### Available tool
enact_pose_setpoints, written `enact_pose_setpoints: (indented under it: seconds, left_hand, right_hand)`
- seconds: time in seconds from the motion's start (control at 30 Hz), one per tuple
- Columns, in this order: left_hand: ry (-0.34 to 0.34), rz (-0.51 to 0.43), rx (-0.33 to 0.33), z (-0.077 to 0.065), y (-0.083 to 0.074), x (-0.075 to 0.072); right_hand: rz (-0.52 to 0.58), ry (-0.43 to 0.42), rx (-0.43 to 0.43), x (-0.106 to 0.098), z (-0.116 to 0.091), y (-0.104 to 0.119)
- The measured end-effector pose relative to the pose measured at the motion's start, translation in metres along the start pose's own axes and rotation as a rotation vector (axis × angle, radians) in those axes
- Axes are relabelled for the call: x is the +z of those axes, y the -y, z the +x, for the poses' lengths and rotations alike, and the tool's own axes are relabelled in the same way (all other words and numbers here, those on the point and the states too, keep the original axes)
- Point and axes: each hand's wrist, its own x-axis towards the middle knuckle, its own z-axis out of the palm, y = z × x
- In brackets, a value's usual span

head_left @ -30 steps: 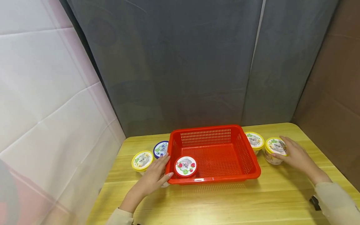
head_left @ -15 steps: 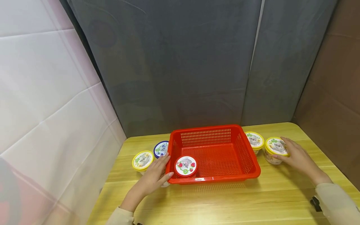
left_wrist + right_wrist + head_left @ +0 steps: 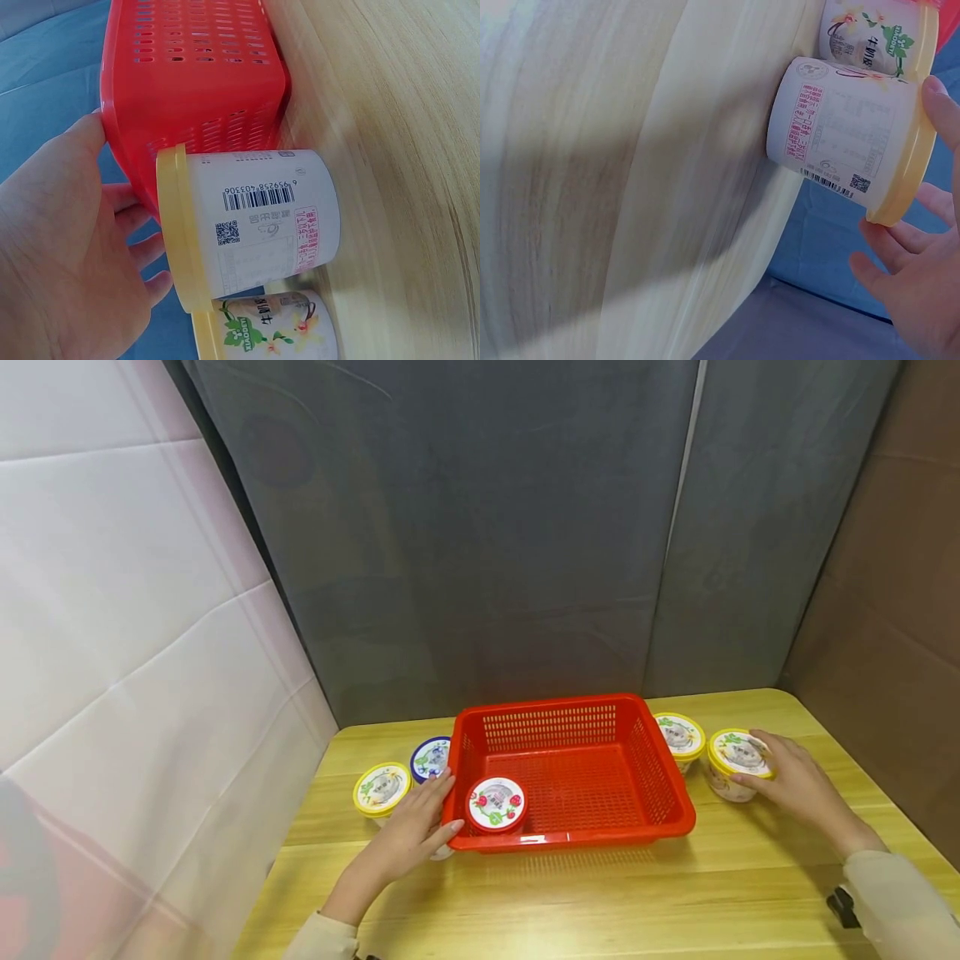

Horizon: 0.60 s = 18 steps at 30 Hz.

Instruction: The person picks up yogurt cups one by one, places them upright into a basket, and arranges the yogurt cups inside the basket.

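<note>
In the head view, my left hand [image 3: 411, 831] rests along the left rim of the red basket [image 3: 577, 785], its thumb at the near corner. Inside that corner sits a tub with a red lid [image 3: 497, 804]. My right hand [image 3: 802, 789] holds a yellow-lidded tub [image 3: 738, 752], upright on the table. In the right wrist view, thumb and fingertips touch opposite sides of its yellow lid [image 3: 907, 154]. Close by my left hand in the left wrist view stand a barcoded tub [image 3: 259, 225] and a second yellow-lidded tub [image 3: 277, 330].
Another yellow-lidded tub [image 3: 678, 735] stands against the basket's right side. Left of the basket are a blue-lidded tub [image 3: 430, 758] and a yellow-lidded one [image 3: 382, 787]. A grey partition [image 3: 487, 543] rises behind the wooden table [image 3: 555, 902].
My right hand and its yellow-lidded tub have shifted very slightly to the right. The left hand and the basket stay where they were.
</note>
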Motion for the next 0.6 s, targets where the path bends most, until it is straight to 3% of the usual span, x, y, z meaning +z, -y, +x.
enact_pose_setpoints:
  seconds: [0.27, 0.6]
  left_hand:
    - [-0.013, -0.001, 0.006, 0.000, -0.001, -0.001]
    - [-0.002, 0.000, -0.001, 0.000, 0.000, 0.000]
  right_hand:
    - [0.016, -0.009, 0.014, -0.011, 0.003, 0.003]
    - [0.010, -0.084, 0.009, -0.035, 0.012, 0.018]
